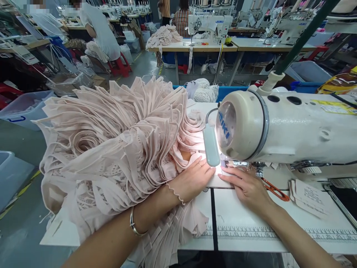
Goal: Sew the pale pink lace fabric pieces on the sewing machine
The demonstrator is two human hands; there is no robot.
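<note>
My left hand [196, 178] lies over the edge of a pale pink fabric piece beside the sewing machine [295, 130], its fingers stretched toward the lit needle area. My right hand [248, 188] reaches in from the other side, fingers extended and fingertips close to the presser foot [237, 163]. Neither hand is closed around anything. The machine's lamp [211, 145] partly hides the spot between them. A big pile of pale pink lace-trimmed fabric pieces [119, 137] spreads left of the machine, and some hang over the table's front edge below my left forearm.
Orange-handled snips [276, 190] and paper tags [308, 199] lie to the right. A printed ruler [251, 235] runs along the table [237, 212]. Plastic bins [25, 108] stand on the floor at left. Further machines [210, 28] and people [99, 29] are behind.
</note>
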